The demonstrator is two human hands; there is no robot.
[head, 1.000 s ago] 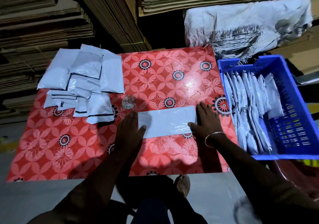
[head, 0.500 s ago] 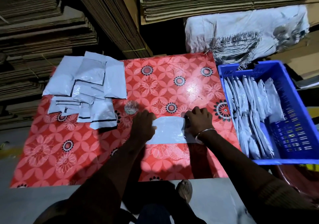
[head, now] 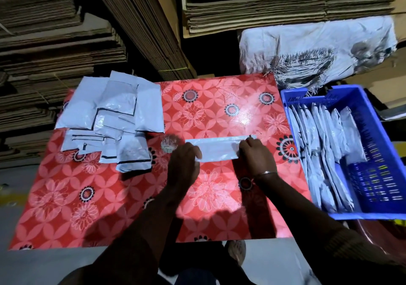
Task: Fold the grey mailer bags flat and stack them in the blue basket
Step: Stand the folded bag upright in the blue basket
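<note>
A grey mailer bag (head: pixel 217 149) lies folded into a narrow strip in the middle of the red flowered table (head: pixel 219 108). My left hand (head: pixel 184 163) pinches its left end with the thumb over the edge. My right hand (head: pixel 254 158) grips its right end with curled fingers. A loose pile of unfolded grey mailer bags (head: pixel 109 117) covers the table's back left. The blue basket (head: pixel 373 152) stands at the right edge of the table, with several folded grey bags (head: pixel 323 152) standing on edge in its left half.
Stacks of flattened cardboard (head: pixel 66 43) rise behind and to the left of the table. A white woven sack (head: pixel 316 49) sits behind the basket. A round silvery object (head: pixel 168 145) lies on the table beside my left hand. My foot (head: pixel 237 251) shows below the table's front edge.
The mailer bag has been folded over lengthwise into a narrower strip. Both hands moved from lying flat at its ends to gripping them, a little farther back on the table.
</note>
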